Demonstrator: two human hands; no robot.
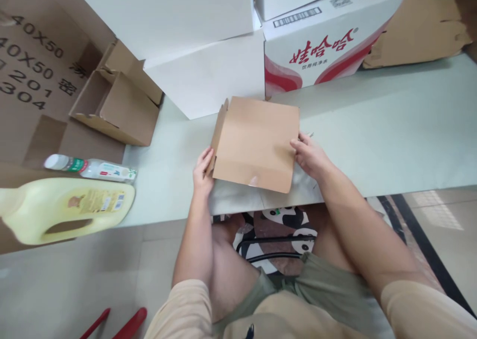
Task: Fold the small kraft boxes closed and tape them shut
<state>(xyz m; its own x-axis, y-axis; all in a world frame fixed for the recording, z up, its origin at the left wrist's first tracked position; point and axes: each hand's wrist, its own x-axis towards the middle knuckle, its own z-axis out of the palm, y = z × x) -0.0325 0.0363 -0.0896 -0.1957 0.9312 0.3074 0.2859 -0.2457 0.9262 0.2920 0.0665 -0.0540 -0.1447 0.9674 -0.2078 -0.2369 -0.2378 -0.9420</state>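
A small brown cardboard box (257,142) lies flat on the pale green table (391,130) near its front edge. My left hand (203,172) grips the box's left edge, thumb on the folded side flap. My right hand (311,156) presses against the box's right edge with fingers curled on it. A strip of clear tape shines along the box's near edge. Below the table I see my knees and a panda-patterned stool.
White cartons (208,75) and a red-printed water carton (328,36) stand right behind the box. An open brown box (115,103) sits at the left. A yellow jug (63,207) and a clear bottle (93,169) lie left of my hands.
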